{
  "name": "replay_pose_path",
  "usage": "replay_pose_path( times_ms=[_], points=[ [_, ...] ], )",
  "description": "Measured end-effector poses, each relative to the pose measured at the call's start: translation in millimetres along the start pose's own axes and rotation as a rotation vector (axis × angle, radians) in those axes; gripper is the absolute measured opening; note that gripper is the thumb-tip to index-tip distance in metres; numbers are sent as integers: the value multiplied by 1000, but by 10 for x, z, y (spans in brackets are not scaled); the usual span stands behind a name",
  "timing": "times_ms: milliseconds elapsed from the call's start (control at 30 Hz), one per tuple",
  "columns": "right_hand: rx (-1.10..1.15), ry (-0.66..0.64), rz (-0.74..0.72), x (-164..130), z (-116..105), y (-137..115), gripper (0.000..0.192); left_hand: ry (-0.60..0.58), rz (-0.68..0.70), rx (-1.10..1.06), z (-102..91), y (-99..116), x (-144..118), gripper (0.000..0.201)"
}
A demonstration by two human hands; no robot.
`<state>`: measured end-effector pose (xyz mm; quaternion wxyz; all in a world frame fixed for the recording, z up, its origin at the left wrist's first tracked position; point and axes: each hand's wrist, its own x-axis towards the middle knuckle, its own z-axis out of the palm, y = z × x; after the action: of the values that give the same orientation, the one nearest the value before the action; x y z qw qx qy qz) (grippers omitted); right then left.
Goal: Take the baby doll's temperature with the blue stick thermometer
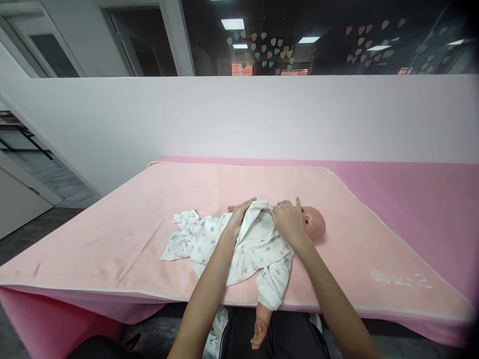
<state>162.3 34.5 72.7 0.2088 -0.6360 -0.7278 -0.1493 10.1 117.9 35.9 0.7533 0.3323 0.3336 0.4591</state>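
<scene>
While the doll (313,224) lies on the pink blanket (112,214), I find the left hand (242,213) extended along its garment (262,252) — apparently steadying cloth — and the right hand (288,218) curled near its upper edge, pinch unconfirmed.

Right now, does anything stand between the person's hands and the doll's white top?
Nothing visible does: the left hand and the right hand both touch the white top on the doll.

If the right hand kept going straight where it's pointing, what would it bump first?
The right hand would probably meet the white, small-patterned fabric baby outfit first, at its raised fold just ahead; exact depth is hard to tell.
</scene>
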Motion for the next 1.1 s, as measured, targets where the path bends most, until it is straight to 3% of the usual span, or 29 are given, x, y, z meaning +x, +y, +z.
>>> replay_pose_path(
  times_ms=[67,133,233,333,433,533,633,867,1000,1100],
  points=[
    [223,115,156,-161,-229,23,32,60,96,102,33,-4,-25,27],
    [584,225,292,-322,-479,11,34,85,198,252,72,-24,-71,25],
    [1045,329,320,-496,-802,-66,34,-41,260,569,130,-84,-166,25],
    [1112,354,286,-554,-978,-135,30,-227,308,926,178,-144,-247,27],
    [1100,331,259,-542,-1012,-127,28,-268,389,1120,207,-171,-282,28],
    [1084,321,269,-572,-936,-43,26,-303,421,1165,221,-163,-291,28],
    [1046,292,346,-758,-719,89,26,-334,413,1172,230,-141,-303,25],
    [745,300,698,-1729,17,513,37,-364,404,1006,233,-94,-305,22],
    [373,182,641,-2106,185,781,43,-388,345,838,223,-90,-290,21],
    [127,167,551,-2183,235,881,46,-399,317,770,222,-82,-285,19]
  ],
)
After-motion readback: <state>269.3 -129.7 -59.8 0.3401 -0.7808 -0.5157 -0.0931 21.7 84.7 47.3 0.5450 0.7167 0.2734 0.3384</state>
